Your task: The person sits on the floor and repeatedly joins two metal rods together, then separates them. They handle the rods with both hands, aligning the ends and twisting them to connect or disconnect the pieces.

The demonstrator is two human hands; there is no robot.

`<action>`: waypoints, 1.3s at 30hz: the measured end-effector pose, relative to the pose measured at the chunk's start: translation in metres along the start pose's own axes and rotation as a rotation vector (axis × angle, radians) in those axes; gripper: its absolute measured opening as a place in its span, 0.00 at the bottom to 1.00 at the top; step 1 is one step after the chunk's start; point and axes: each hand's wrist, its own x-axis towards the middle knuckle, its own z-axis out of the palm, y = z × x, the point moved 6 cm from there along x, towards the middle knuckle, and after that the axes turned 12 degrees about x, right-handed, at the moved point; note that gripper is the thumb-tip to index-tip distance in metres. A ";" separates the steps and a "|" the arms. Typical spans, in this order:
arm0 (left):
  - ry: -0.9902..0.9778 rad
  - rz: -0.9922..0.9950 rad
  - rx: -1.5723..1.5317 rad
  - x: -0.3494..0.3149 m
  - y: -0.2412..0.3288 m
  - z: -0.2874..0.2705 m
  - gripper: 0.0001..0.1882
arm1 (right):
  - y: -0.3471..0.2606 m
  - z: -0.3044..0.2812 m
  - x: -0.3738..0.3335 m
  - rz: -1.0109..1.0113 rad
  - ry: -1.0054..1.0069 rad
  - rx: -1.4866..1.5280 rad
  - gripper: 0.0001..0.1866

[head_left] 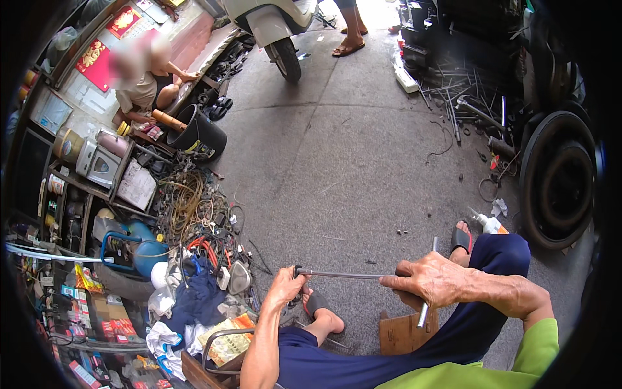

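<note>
A long thin metal rod is held level in front of me, across both hands. My left hand is closed on its left end, where a short dark piece sticks out by the fingers. My right hand is wrapped around the other end. A second, shorter metal bar crosses that end and shows above and below the right fist, so the whole looks like a T-handle wrench. How the two bars join is hidden by the right hand. Under them, a wooden block rests on the floor between my legs.
Tangled wires, cloths and a black bucket crowd the left. Rods and wrenches litter the right floor beside a big black wheel. A white bottle lies by my right foot. A scooter and two other people are farther off.
</note>
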 end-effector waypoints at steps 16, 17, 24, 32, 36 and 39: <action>0.212 -0.012 0.330 0.001 -0.010 -0.022 0.12 | 0.003 0.021 0.008 0.010 -0.079 -0.021 0.31; 0.218 -0.001 0.331 0.000 -0.009 -0.022 0.12 | 0.002 0.021 0.009 0.022 -0.103 -0.008 0.30; 0.208 -0.081 0.414 -0.011 0.002 -0.026 0.15 | -0.004 0.019 0.008 -0.031 -0.049 -0.019 0.29; 0.213 -0.099 0.417 -0.005 -0.005 -0.027 0.14 | -0.003 0.024 0.011 -0.033 -0.065 -0.035 0.29; 0.266 -0.075 0.488 -0.009 -0.005 -0.034 0.14 | -0.004 0.029 0.013 -0.012 -0.103 -0.036 0.27; 0.250 -0.075 0.446 -0.008 -0.007 -0.033 0.13 | -0.002 0.028 0.015 -0.020 -0.109 -0.018 0.27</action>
